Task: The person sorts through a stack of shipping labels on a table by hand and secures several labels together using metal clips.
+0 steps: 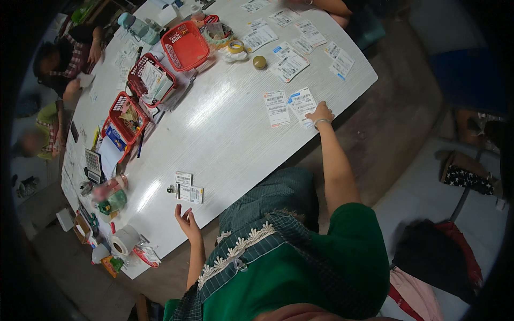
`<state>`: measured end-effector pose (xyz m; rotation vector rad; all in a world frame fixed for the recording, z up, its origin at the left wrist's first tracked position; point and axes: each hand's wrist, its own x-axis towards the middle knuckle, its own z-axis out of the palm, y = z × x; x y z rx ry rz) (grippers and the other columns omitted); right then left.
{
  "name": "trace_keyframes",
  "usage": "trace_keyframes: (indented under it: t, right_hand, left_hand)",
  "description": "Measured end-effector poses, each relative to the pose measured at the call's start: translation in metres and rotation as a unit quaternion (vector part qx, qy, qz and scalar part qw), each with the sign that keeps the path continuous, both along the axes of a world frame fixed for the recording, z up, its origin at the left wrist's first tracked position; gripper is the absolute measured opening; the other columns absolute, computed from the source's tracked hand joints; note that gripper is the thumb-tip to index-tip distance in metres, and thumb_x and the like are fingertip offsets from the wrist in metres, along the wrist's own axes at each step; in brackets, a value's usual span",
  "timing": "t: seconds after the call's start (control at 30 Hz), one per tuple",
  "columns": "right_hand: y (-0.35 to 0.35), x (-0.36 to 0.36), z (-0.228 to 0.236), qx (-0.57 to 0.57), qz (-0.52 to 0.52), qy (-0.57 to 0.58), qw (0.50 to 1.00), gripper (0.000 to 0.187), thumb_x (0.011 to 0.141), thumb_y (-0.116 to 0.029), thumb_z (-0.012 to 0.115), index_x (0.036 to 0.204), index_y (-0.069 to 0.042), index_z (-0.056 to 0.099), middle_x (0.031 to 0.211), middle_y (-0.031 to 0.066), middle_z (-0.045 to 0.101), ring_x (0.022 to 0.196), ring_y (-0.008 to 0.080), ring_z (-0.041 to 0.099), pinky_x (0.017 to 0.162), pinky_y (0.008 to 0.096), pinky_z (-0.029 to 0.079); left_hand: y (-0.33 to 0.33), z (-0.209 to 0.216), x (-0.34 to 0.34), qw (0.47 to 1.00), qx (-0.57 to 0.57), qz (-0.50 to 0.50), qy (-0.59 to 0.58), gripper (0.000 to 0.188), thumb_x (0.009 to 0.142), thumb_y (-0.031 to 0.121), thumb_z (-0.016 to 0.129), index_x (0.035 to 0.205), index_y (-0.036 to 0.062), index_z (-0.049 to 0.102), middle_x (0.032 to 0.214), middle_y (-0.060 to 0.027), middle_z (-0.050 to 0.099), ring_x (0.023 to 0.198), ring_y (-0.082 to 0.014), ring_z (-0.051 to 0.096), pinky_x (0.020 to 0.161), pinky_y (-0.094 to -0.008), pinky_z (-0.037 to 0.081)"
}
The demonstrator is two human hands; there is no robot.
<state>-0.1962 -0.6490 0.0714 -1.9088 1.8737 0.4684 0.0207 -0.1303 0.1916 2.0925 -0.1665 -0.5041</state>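
My right hand (322,113) is at the table's near right edge. Its fingers are curled and the thumb lies over the lower corner of a white shipping label (301,101) with a blue mark. Left of that label lies another printed label (277,109) with orange marks. My left hand (188,223) is held near the front edge, fingers apart and holding nothing. Just beyond its fingertips are two small stacks of printed slips, one (183,177) behind the other (194,193). A metal binder clip (171,189) sits at their left side.
Piles of labels (290,60) spread over the far right of the white table (225,117). Red baskets (184,47) line its left half, with a calculator (93,161) and a paper roll (125,239). A tape roll (235,46) stands farther back. Other people sit across the table.
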Motion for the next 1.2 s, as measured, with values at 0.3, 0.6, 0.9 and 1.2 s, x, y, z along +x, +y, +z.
trace_keyframes:
  t: [0.3,0.6,0.9,1.2]
  right_hand:
    - [0.051,-0.014,0.027,-0.107,0.093,-0.156,0.978,0.019,0.082,-0.012,0.056,0.099,-0.004,0.054,0.083,0.0145,0.062,0.082,0.0323,0.061,0.069,0.0424,0.049]
    - [0.191,0.040,0.008,-0.266,0.363,-0.127,0.884,0.007,0.076,-0.007,0.053,0.082,-0.009,0.053,0.073,0.0048,0.052,0.070,0.0201,0.056,0.053,0.0295,0.049]
    - [0.070,-0.017,-0.019,-0.120,-0.036,-0.195,0.973,0.032,0.083,-0.012,0.057,0.110,0.004,0.051,0.106,0.0245,0.057,0.096,0.0368,0.057,0.086,0.0406,0.045]
    - [0.051,0.013,0.010,0.047,-0.101,-0.437,0.892,0.032,0.084,-0.007,0.059,0.113,0.005,0.050,0.106,0.0129,0.061,0.093,0.0198,0.059,0.081,0.0307,0.046]
  left_hand:
    - [0.023,-0.012,0.011,0.998,-0.006,0.006,0.061,0.049,0.088,0.005,0.051,0.133,0.0056,0.033,0.128,-0.0132,0.045,0.091,-0.0143,0.055,0.079,-0.0275,0.045]
    - [-0.064,-0.020,0.015,0.966,0.016,-0.249,0.065,0.043,0.083,0.002,0.055,0.124,0.0038,0.045,0.118,-0.0121,0.054,0.103,-0.0223,0.055,0.090,-0.0336,0.042]
    - [-0.014,-0.058,0.002,0.955,0.116,-0.265,0.067,0.046,0.080,0.000,0.056,0.124,0.0078,0.046,0.118,-0.0114,0.051,0.104,-0.0240,0.053,0.088,-0.0353,0.042]
    - [0.010,-0.093,0.033,0.885,0.293,-0.302,-0.197,0.052,0.082,0.017,0.057,0.132,0.0155,0.042,0.140,-0.0153,0.031,0.129,-0.0362,0.025,0.105,-0.0514,0.019]
